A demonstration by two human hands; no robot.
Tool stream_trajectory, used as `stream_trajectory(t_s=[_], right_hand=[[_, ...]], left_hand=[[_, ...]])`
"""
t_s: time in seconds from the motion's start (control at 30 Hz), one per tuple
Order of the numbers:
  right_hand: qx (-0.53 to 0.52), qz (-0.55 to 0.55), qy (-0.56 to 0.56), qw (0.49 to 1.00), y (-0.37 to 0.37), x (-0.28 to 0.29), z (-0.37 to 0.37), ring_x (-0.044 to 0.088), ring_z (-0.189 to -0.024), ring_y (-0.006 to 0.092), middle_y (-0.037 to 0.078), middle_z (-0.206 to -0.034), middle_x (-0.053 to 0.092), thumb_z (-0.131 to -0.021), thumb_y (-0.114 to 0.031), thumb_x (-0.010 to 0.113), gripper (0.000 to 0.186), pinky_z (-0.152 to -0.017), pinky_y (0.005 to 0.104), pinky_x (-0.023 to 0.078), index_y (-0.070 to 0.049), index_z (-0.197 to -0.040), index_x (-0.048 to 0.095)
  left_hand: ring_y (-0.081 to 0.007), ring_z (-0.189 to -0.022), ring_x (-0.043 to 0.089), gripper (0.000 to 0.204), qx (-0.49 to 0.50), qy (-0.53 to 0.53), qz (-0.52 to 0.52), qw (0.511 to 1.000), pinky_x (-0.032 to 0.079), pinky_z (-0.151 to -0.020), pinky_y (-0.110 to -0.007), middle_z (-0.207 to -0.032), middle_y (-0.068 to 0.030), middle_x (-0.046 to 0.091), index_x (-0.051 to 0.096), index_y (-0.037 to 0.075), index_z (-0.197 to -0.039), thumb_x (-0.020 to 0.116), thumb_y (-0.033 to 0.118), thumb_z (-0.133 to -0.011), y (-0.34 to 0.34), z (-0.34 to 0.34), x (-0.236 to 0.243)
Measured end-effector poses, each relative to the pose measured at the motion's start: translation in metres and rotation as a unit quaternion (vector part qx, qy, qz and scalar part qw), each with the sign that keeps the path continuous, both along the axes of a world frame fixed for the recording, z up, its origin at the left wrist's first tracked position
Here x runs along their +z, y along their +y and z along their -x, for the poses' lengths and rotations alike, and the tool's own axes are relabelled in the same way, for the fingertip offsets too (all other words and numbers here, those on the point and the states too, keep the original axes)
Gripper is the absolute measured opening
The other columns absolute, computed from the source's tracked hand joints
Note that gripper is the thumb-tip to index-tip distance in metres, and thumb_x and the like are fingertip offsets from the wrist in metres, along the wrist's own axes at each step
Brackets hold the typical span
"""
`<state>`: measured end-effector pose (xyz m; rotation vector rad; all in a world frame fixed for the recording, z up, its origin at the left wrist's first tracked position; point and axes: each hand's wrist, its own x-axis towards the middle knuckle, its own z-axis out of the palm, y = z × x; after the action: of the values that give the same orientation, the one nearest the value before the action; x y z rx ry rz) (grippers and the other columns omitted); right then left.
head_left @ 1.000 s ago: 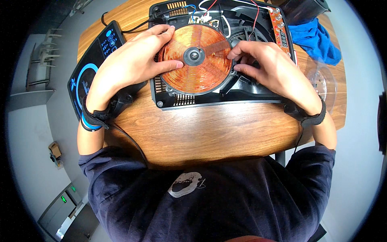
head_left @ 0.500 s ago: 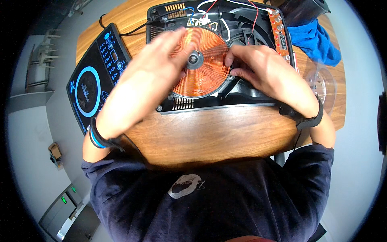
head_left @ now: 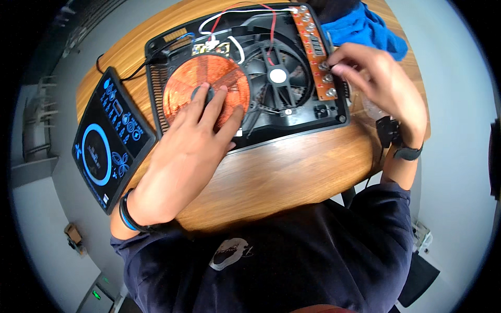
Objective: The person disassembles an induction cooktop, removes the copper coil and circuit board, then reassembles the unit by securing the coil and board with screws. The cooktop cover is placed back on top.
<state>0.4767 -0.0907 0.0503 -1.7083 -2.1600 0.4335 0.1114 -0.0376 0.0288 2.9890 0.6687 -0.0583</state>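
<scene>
Left hand (head_left: pixel 185 148) rests on coil (head_left: pixel 180 89) — fingers spread. Right of coil, right hand (head_left: pixel 380 78) is at board (head_left: pixel 316 61) edge — fingers bent, grip unclear.

through my head camera i look down on a brown wood-grain table (head_left: pixel 282 180) with curved edges. an open black housing (head_left: pixel 336 116) lies flat across its far half. to my left a black panel (head_left: pixel 98 156) with a blue ring lies at a slant, reaching past the table's left edge. a dark cable (head_left: pixel 134 76) runs between them. just beside the housing's far right corner i see a crumpled blue cloth (head_left: pixel 365 32); nearer me, a clear plastic piece (head_left: pixel 372 108), partly hidden.
</scene>
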Motion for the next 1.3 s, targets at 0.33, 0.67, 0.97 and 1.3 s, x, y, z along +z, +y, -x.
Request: stream_trajectory(t_s=[0.33,0.67,0.97,1.3], right_hand=[[-0.186,0.147,-0.134,0.962,-0.054,-0.025,-0.114,0.078,-0.097,0.0329,0.015,-0.107,0.081,-0.100,-0.009,0.082,0.028,-0.086,0.0439,0.062,-0.003,-0.125,0.071],[-0.119,0.142,-0.133,0.974,-0.041,-0.047,-0.117,0.077,-0.098,0.0344,0.017,-0.105,0.079,-0.088,-0.004,0.089,0.031,-0.088,0.0447,0.062,0.000,-0.112,0.070],[-0.080,0.123,-0.117,0.982,-0.032,-0.052,-0.112,0.069,-0.082,0.0342,0.019,-0.091,0.072,-0.093,-0.003,0.078,0.014,-0.078,0.0448,0.057,0.002,-0.101,0.066],[-0.175,0.133,-0.075,0.973,-0.035,-0.018,-0.102,0.073,-0.081,0.0232,0.011,-0.086,0.075,-0.086,0.004,0.078,0.019,-0.080,0.0388,0.061,0.002,-0.104,0.073]], left_hand=[[-0.0413,-0.152,0.057,0.062,0.003,0.076,-0.039,0.996,0.053,-0.120,-0.045,-0.169,-0.0247,0.053,0.057,-0.007,-0.155,0.073,0.022,-0.102,-0.019,-0.019,0.008],[-0.0387,-0.145,0.066,0.049,0.009,0.100,-0.083,0.992,0.061,-0.112,-0.040,-0.162,-0.0246,0.061,0.063,-0.006,-0.149,0.063,0.008,-0.101,-0.022,-0.031,0.008],[-0.0385,-0.138,0.071,0.039,0.013,0.058,-0.082,0.995,0.065,-0.104,-0.040,-0.155,-0.0246,0.067,0.069,-0.004,-0.137,0.065,0.009,-0.100,-0.022,-0.025,-0.001],[-0.0425,-0.139,0.071,0.032,0.018,0.024,-0.084,0.996,0.064,-0.107,-0.043,-0.158,-0.0287,0.064,0.069,-0.006,-0.129,0.067,0.008,-0.100,-0.023,-0.017,-0.008]])
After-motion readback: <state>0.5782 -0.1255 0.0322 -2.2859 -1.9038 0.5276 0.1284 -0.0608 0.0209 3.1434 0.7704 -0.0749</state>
